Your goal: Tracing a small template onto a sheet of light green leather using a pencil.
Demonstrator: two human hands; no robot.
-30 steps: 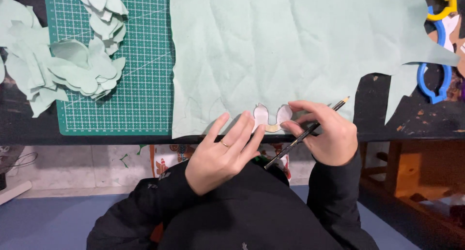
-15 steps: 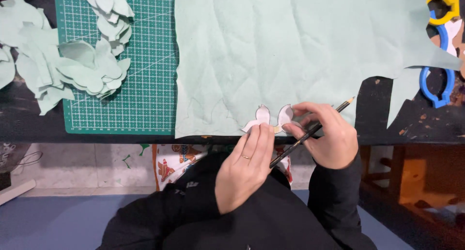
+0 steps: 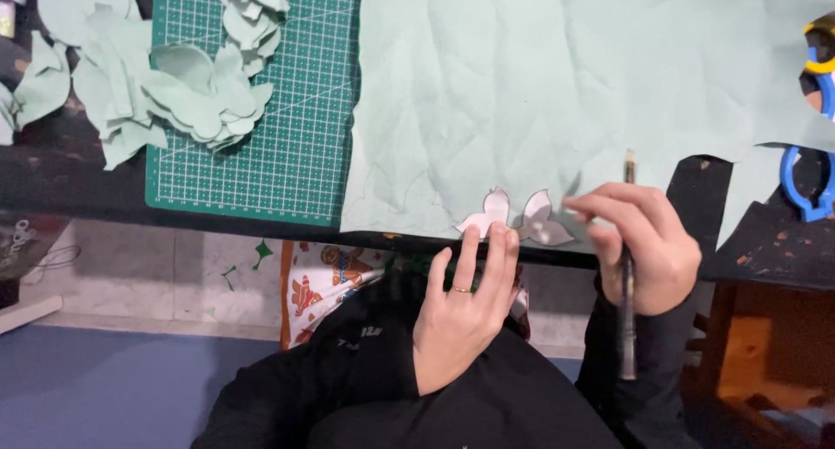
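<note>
Pressing with flat, open fingers, the left hand [image 3: 461, 314] pins the template [image 3: 515, 219] on the cloth [image 3: 522, 93] at the table edge, thin, light, probably slippery, while the right hand [image 3: 648, 249] is closed on a pencil [image 3: 627, 275].

Template [image 3: 513, 219] lies on cloth [image 3: 557, 93], right of mat [image 3: 296, 153].

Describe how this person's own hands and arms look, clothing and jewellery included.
Both hands are bare, without gloves. The left hand wears a thin ring on one finger; no ring shows on the right hand. Both arms are covered to the wrist by long black sleeves of a dark top, with small pale markings on the left sleeve.
</note>
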